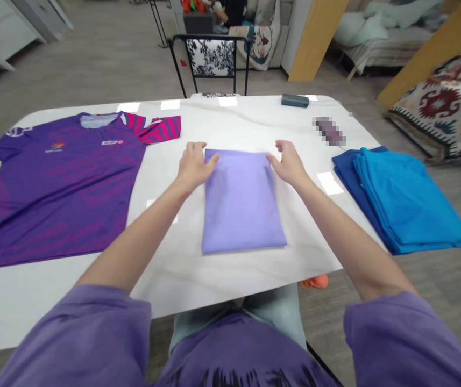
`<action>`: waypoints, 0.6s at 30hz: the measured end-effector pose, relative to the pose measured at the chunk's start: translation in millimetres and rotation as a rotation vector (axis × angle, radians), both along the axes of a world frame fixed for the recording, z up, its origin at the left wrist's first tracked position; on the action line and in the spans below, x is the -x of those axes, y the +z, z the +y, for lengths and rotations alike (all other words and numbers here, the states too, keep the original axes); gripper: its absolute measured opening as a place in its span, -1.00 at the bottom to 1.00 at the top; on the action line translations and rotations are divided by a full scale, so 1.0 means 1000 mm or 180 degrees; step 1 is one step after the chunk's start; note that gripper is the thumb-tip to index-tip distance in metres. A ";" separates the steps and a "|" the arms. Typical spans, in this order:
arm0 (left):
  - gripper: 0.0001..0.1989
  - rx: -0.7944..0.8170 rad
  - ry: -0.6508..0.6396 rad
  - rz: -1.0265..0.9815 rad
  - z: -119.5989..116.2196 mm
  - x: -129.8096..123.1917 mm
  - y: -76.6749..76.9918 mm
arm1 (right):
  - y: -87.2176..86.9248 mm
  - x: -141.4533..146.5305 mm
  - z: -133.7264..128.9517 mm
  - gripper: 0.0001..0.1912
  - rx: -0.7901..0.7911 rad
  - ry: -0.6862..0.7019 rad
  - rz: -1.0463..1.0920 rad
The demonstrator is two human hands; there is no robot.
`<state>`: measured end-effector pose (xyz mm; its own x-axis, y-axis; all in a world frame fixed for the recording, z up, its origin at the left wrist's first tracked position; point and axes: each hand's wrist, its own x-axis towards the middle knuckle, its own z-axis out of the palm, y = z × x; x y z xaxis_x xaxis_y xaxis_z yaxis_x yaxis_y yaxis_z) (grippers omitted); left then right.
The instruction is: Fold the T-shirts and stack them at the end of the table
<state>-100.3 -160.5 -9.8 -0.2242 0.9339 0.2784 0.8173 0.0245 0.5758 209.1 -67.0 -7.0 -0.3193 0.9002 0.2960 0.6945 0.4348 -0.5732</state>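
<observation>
A folded lavender garment (241, 204) lies flat on the white table (198, 285) in front of me, a neat rectangle with smooth edges. At its far left corner is my left hand (196, 164), thumb tip touching the cloth and fingers apart from the thumb. My right hand (289, 162) mirrors it at the far right corner, its thumb against the edge and its fingers held away. Neither hand appears to grip the fabric. To the left, a purple sports shirt (64, 183) with pink striped sleeve is spread out, its left part cut off by the view.
Folded blue garments (411, 199) are stacked at the table's right edge, slightly overhanging. A dark case (295, 101) and a blurred-out phone-like object (329, 130) lie toward the far right. Beyond the table stands a black-framed chair (212, 59); a person (230, 13) is partly visible behind.
</observation>
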 end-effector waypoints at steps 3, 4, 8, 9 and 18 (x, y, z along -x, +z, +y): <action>-0.25 -0.0046 -0.0359 0.0669 -0.007 -0.022 -0.037 | -0.031 0.013 -0.011 -0.26 -0.0203 0.0283 -0.0581; -0.24 0.0068 -0.0560 0.0778 -0.013 -0.029 -0.047 | -0.040 0.015 -0.020 -0.25 -0.0172 0.0455 -0.0779; -0.19 0.0685 -0.0830 0.0873 -0.023 -0.038 -0.074 | -0.064 0.017 -0.047 -0.18 0.0131 0.0752 -0.1358; -0.18 0.0761 -0.0855 0.0829 -0.021 -0.035 -0.076 | -0.067 0.017 -0.047 -0.18 0.0146 0.0763 -0.1400; -0.25 0.0743 0.0902 0.0412 0.006 0.018 -0.060 | -0.039 0.014 -0.017 -0.31 0.0813 -0.0993 -0.0894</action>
